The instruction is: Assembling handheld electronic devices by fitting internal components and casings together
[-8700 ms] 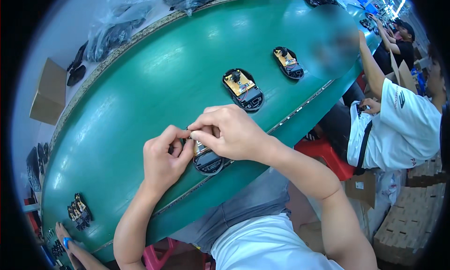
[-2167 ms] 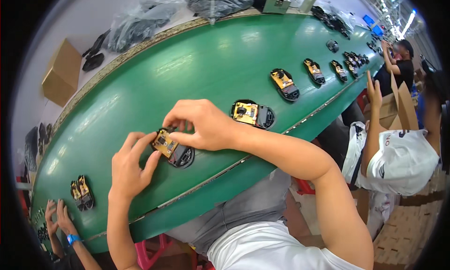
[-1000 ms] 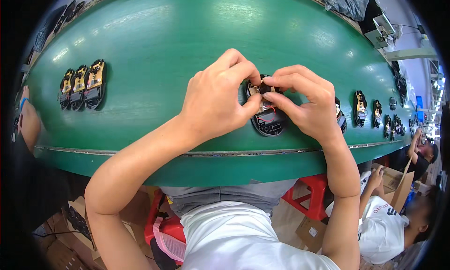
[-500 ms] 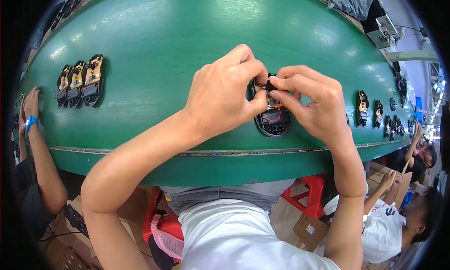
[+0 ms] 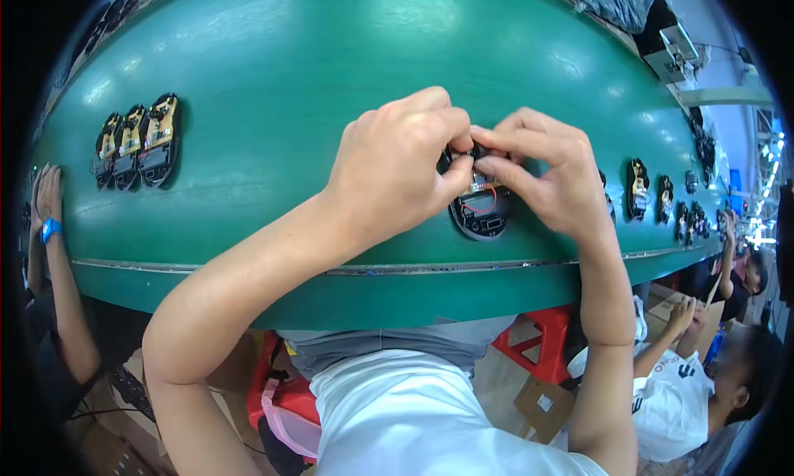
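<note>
An opened computer mouse base (image 5: 482,224) lies on the green table in front of me, black with a thin red wire looped across its middle. My left hand (image 5: 393,166) is over its far end from the left, thumb and index finger pinched together. From the right, my right hand (image 5: 554,166) meets it there, also closed in a pinch, its fingertips almost touching the left ones. Whatever small part sits between the fingertips is hidden, as is most of the mouse's far half.
Three similar mouse bases (image 5: 160,141) stand side by side on the left of the table (image 5: 273,104). More mouse bases (image 5: 638,191) sit along the right. A co-worker's hand (image 5: 50,195) with a blue wristband rests at the left edge; other people sit at the right.
My right hand has shifted slightly left, its fingertips now closer to my left hand's. The mouse base stays in place. At the left, the co-worker's arm has moved a little outward.
</note>
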Demonstrator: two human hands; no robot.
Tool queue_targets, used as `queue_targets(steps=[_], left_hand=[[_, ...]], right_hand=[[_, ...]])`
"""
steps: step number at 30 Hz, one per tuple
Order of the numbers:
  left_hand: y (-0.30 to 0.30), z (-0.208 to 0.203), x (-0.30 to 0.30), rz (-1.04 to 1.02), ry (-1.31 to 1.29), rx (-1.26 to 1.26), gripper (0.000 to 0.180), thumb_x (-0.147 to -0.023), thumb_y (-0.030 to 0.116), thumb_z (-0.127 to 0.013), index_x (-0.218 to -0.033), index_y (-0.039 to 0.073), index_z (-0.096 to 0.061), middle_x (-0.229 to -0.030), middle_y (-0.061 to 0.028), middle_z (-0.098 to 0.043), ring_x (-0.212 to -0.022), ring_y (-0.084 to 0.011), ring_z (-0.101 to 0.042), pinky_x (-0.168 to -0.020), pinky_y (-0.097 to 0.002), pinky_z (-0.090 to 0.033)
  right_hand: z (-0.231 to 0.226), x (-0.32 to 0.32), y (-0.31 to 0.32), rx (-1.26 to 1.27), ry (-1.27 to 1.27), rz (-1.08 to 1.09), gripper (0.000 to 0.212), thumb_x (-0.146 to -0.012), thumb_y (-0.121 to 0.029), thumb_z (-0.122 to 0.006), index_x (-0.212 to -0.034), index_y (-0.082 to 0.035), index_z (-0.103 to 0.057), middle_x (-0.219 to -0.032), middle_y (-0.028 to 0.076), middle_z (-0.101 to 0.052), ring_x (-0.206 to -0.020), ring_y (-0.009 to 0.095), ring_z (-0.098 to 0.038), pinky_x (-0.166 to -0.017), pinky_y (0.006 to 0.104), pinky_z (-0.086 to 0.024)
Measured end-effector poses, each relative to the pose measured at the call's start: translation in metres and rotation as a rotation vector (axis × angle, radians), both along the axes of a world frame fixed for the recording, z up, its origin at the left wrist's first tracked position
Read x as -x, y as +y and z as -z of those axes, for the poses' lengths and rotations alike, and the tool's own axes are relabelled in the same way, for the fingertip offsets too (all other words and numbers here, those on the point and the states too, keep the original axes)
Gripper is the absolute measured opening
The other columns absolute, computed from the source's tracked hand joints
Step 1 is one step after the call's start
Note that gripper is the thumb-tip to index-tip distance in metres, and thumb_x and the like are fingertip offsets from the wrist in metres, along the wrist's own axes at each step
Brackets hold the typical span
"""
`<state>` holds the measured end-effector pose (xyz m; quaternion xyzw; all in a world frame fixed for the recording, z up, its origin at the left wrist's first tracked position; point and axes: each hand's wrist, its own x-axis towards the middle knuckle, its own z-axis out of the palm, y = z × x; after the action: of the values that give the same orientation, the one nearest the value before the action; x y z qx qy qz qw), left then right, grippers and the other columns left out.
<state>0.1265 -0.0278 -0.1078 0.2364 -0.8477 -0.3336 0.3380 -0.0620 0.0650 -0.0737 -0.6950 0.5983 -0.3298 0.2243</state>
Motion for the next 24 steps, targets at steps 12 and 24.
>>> queue_targets(steps=[12,24], left_hand=[[-0.012,-0.014,-0.022,0.023,0.059,-0.132,0.022,-0.085,0.013,-0.076,-0.103,0.003,-0.068,-0.071,-0.0002,-0.055,-0.051,-0.0068,-0.041,-0.048,-0.0262,-0.034],[-0.036,-0.007,-0.009,-0.059,0.180,-0.219,0.010,-0.091,0.008,-0.066,-0.087,-0.001,-0.067,-0.063,-0.0048,-0.062,-0.049,-0.0068,-0.050,-0.046,-0.0267,-0.039]], right_hand=[[-0.057,0.031,-0.033,0.113,0.097,0.054,0.024,-0.087,-0.016,-0.075,-0.106,-0.002,-0.074,-0.082,0.009,-0.069,-0.070,0.019,-0.064,-0.067,0.0327,-0.053],[-0.063,0.197,-0.272,0.220,0.298,0.319,0.028,-0.087,-0.012,-0.059,-0.108,-0.009,-0.078,-0.099,0.018,-0.076,-0.096,0.029,-0.073,-0.088,0.0388,-0.056]])
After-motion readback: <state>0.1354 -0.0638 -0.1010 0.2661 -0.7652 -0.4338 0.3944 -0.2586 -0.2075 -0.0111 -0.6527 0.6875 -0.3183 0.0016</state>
